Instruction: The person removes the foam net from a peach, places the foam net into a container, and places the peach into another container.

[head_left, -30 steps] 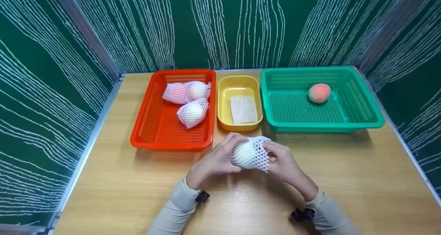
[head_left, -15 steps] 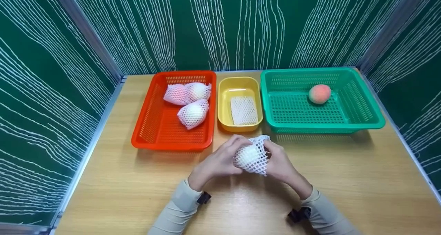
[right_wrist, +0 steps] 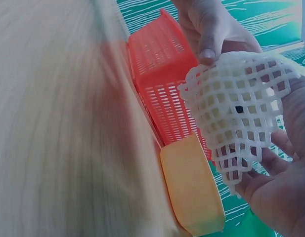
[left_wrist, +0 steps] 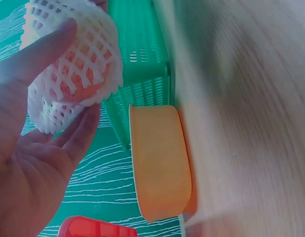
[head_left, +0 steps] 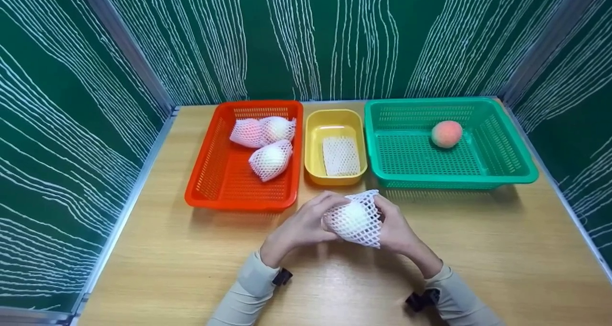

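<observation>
Above the front of the table, both hands hold a white foam net sleeve point(head_left: 364, 221) with a round fruit inside. Through the mesh in the left wrist view, the fruit shows pinkish orange like a peach point(left_wrist: 78, 76). My left hand point(head_left: 303, 223) curls round the fruit end, thumb on the near side and fingers beneath. At the sleeve's loose right end, my right hand point(head_left: 399, 228) grips the netting. In the right wrist view the flared mesh point(right_wrist: 241, 111) partly covers the right fingers.
A red basket point(head_left: 241, 202) at the left holds three netted fruits. In the middle, a yellow tub point(head_left: 315, 125) contains flat white foam netting point(head_left: 341, 156). The green basket point(head_left: 401, 161) at the right holds one bare peach point(head_left: 446, 134). Green patterned panels stand behind and beside the table.
The sleeve's loose end spreads wider and hangs lower at the right. Both hands stay round the netted fruit, having shifted slightly. The view has moved a little; baskets and tub keep their places.
</observation>
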A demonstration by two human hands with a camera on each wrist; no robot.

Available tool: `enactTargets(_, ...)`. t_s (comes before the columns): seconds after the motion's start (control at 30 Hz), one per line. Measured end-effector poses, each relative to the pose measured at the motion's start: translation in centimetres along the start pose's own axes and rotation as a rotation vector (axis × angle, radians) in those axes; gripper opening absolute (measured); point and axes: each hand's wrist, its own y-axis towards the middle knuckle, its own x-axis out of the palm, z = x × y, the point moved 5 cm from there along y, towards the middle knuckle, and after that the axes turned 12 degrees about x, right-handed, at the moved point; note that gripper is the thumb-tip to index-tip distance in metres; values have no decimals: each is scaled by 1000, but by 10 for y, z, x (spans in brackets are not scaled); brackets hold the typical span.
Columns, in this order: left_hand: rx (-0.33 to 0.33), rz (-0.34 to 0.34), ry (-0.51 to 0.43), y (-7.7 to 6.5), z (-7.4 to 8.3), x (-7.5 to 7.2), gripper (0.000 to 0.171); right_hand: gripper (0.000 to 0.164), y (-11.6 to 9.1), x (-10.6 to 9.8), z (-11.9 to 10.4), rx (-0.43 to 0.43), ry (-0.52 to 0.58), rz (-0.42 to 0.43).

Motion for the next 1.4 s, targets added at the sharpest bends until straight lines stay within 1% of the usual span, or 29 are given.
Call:
enactTargets(0.13, 52, 52, 6, -3, 1, -2, 62, 66, 2, -2, 26, 8, -40, 5)
enactTargets(0.23, 69, 89, 3, -5, 1, -3, 54, 72, 2, -5, 31, 1, -43, -2)
enactTargets(0.3, 75, 113, -4, -6, 1, -4, 49, 75, 3, -6, 32, 2, -17, -28)
enactTargets(0.43, 88, 152, -14, -8, 1, -6, 38, 81, 3, -8, 27, 31, 9, -64)
enactTargets(0.6, 121, 185, 6, -9, 2, -7, 28, 83, -1, -11, 3, 66, 38, -92)
enactTargets(0.67, 129, 193, 15, -10, 2, -7, 27, 82, -1, -12, -5, 60, 42, -95)
enactTargets(0.8, 133, 206, 18, -10, 2, -8, 24, 81, -1, -14, -6, 36, 42, -89)
enactTargets(0.9, 127, 208, 17, -10, 2, -8, 23, 81, 2, -15, 5, 33, 39, -97)
enactTargets(1.03, 121, 209, 12, -10, 0, -8, 21, 80, 5, -15, 27, 40, 96, -134)
enactTargets(1.07, 120, 209, 9, -10, 0, -8, 21, 80, 5, -16, 27, 34, 115, -139)
enactTargets(1.1, 120, 209, 8, -10, 0, -8, 21, 81, 5, -16, 32, 40, 130, -143)
enactTargets(1.2, 118, 206, 11, -11, -1, -9, 20, 82, 4, -19, 34, 44, 151, -153)
enactTargets(1.33, 109, 207, 26, -13, -2, -9, 20, 82, 1, -23, 34, 66, 117, -143)
enactTargets(1.4, 106, 209, 29, -13, -3, -10, 20, 82, 0, -26, 30, 66, 103, -137)
